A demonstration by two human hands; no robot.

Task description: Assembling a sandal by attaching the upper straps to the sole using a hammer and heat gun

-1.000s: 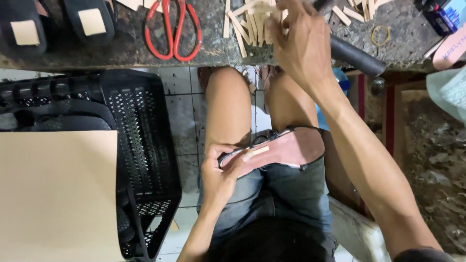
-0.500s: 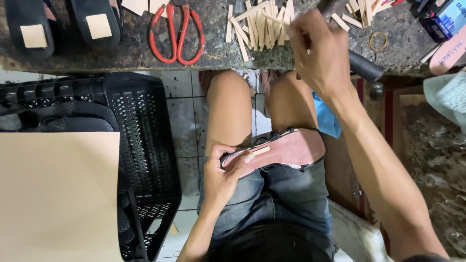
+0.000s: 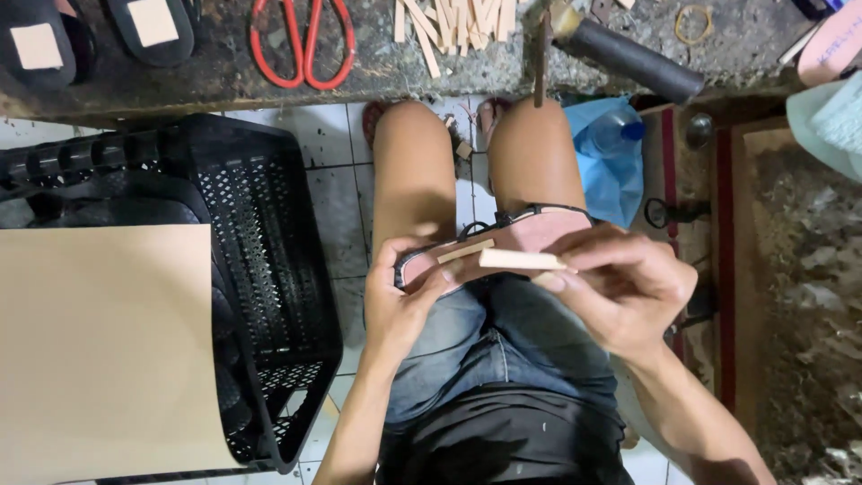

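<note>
My left hand (image 3: 401, 301) grips the heel end of a pink sandal sole (image 3: 530, 235) with a black edge, resting on my lap above the denim shorts. A pale wooden strip (image 3: 464, 251) lies on the sole near my left thumb. My right hand (image 3: 620, 292) pinches a second pale wooden stick (image 3: 521, 260) by its right end and holds it flat just over the sole. A pile of similar sticks (image 3: 458, 20) lies on the dark workbench (image 3: 215, 85) beyond my knees.
Red-handled scissors (image 3: 303, 40) and two black soles (image 3: 90, 31) lie on the bench. A black cylinder tool (image 3: 633, 61) sits at the bench's right. A black plastic crate (image 3: 251, 260) and a tan sheet (image 3: 99, 350) stand left; a blue bag with a bottle (image 3: 611, 148) lies right.
My right hand left the stick pile on the bench and came down to my lap holding one wooden stick over the pink sole. My left hand kept its grip.
</note>
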